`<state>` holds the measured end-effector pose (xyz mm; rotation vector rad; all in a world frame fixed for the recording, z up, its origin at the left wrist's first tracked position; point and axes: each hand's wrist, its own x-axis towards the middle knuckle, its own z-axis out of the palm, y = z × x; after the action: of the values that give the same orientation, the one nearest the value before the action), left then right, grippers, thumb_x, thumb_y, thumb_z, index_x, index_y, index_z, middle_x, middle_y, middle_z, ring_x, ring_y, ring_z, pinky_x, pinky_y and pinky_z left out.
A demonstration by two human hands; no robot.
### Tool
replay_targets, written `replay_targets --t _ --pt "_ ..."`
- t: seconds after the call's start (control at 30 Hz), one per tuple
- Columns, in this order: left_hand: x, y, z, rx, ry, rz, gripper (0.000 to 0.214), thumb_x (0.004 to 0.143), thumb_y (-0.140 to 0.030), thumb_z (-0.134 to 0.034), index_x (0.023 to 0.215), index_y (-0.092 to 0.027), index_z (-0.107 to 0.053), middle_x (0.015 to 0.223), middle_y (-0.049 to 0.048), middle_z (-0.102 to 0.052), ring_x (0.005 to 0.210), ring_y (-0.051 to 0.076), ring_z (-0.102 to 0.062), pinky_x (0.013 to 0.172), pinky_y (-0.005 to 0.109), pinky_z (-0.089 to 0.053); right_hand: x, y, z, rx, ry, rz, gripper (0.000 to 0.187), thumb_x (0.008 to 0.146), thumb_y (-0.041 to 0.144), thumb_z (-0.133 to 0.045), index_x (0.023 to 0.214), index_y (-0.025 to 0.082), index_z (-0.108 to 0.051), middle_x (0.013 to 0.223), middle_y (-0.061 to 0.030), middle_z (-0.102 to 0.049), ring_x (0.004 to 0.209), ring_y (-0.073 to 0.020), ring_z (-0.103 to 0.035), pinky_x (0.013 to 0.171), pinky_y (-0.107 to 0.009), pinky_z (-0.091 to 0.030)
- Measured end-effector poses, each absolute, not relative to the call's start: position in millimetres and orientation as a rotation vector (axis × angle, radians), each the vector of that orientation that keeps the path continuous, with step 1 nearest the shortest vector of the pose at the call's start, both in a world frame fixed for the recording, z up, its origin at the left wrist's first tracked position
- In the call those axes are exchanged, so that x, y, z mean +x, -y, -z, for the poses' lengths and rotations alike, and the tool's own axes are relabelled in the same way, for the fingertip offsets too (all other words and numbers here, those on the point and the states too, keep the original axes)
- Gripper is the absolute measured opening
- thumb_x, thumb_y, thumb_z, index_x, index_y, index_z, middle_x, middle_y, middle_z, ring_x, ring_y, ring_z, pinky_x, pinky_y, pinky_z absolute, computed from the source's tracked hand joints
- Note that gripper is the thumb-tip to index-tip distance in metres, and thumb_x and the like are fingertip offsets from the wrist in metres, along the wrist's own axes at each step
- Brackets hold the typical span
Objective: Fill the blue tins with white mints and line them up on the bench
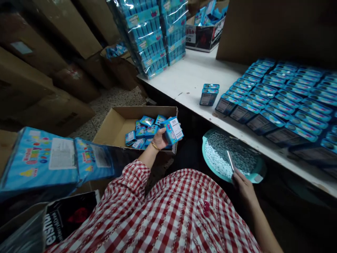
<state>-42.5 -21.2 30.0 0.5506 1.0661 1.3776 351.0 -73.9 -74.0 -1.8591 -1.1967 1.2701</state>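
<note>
Lengthwise, the silver tool (230, 161) points forward and slightly left.

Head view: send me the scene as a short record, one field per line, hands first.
Left hand: holds a blue box, white label facing the camera
Right hand: holds a slim metal tool over the turquoise tub
Tub contents: small pale pieces
Open carton: loose blue packets inside
White table: blue boxes in rows, a pair apart, plastic-wrapped stacks
</note>
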Motion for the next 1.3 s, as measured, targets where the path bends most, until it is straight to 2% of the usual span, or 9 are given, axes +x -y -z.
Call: replay_targets --t 0.13,0.23,0.4,0.6,0.67,0.8,0.93,1.07,1.3 --pt "11.6 21.7 -42.9 0.417 -0.805 -1.214 0.062 0.074 -0.059 -0.052 0.118 -0.017 -0.051 0.116 0.0138 -0.06 0.115 0.035 -0.051 0.089 0.059 -0.041 343.7 62.9 59.9 -1.764 1.147 -1.313 0.063 0.064 0.049 -0.061 0.117 0.015 -0.06 0.069 -0.0002 -0.058 0.053 -0.0121 -0.047 0.05 -0.027 -0.039" --pt "40.2 8.1 -38.1 0.275 -0.787 -1.116 0.059 0.076 -0.059 -0.05 0.115 -0.016 -0.052 0.11 0.0123 -0.063 0.109 0.033 -0.055 0.088 0.058 -0.043 345.3 63.0 45.3 -1.699 1.135 -1.305 0.063 0.063 0.047 -0.062 0.118 0.015 -0.059 0.067 0.0019 -0.056 0.053 -0.0103 -0.045 0.05 -0.025 -0.038" --pt "82.4 -6.3 -4.6 0.181 -0.939 -1.131 0.036 0.07 -0.035 -0.064 0.101 -0.016 -0.057 0.099 0.0076 -0.067 0.106 0.027 -0.058 0.091 0.047 -0.046 326.2 62.9 32.9 -1.603 0.973 -1.427 0.064 0.065 0.049 -0.06 0.119 0.014 -0.053 0.065 0.0031 -0.052 0.05 -0.0093 -0.043 0.047 -0.023 -0.034" --pt "125.5 19.6 34.1 0.312 -1.112 -1.123 0.043 0.054 -0.018 -0.074 0.09 -0.02 -0.053 0.084 0.0007 -0.064 0.089 0.019 -0.063 0.086 0.039 -0.049 269.6 58.2 37.1 -1.644 0.908 -1.406 0.052 0.076 0.05 -0.047 0.117 0.018 -0.043 0.076 -0.0018 -0.059 0.054 -0.0126 -0.049 0.04 -0.022 -0.031" --pt "125.1 23.4 38.8 0.486 -1.225 -1.059 0.048 0.049 -0.019 -0.078 0.089 -0.019 -0.052 0.085 0.0014 -0.062 0.088 0.02 -0.063 0.083 0.037 -0.05 269.0 55.8 37.9 -1.677 0.965 -1.321 0.049 0.074 0.045 -0.053 0.116 0.022 -0.042 0.081 -0.0009 -0.061 0.061 -0.0138 -0.053 0.047 -0.023 -0.038" --pt "112.8 7.8 32.9 1.147 -1.25 -0.959 0.065 0.033 -0.011 -0.084 0.092 -0.02 -0.059 0.111 0.0078 -0.06 0.114 0.026 -0.052 0.094 0.034 -0.045 290.9 53.0 25.3 -1.674 1.238 -1.218 0.045 0.061 0.035 -0.069 0.104 0.029 -0.055 0.079 0.0051 -0.061 0.067 -0.0151 -0.056 0.063 -0.026 -0.044" --pt "109.1 -10.2 24.1 1.336 -1.1 -0.533 0.056 0.034 -0.013 -0.084 0.087 -0.019 -0.066 0.09 0.0062 -0.067 0.094 0.029 -0.062 0.09 0.039 -0.047 308.9 46.4 6.4 -1.601 1.562 -1.207 0.043 0.066 0.034 -0.068 0.108 0.034 -0.06 0.095 0.0067 -0.066 0.086 -0.016 -0.059 0.078 -0.024 -0.043" --pt "102.4 -13.0 35.4 1.012 -1.195 -0.61 0.048 0.042 -0.023 -0.083 0.085 -0.015 -0.064 0.08 0.0055 -0.067 0.077 0.024 -0.063 0.077 0.039 -0.051 344.4 39.3 8.2 -1.76 1.627 -1.18 0.031 0.088 0.032 -0.04 0.104 0.022 -0.066 0.099 -0.0034 -0.066 0.09 -0.017 -0.059 0.078 -0.025 -0.042" --pt "97.6 -25.4 65.8 0.621 -1.3 -1.059 0.049 0.052 -0.026 -0.079 0.093 -0.017 -0.054 0.092 0.0052 -0.065 0.081 0.019 -0.063 0.076 0.037 -0.052 410.9 26.1 49.8 -2.242 1.92 -0.788 0.027 0.083 0.012 -0.046 0.103 0.012 -0.064 0.1 -0.0186 -0.06 0.096 -0.0256 -0.054 0.081 -0.034 -0.037"
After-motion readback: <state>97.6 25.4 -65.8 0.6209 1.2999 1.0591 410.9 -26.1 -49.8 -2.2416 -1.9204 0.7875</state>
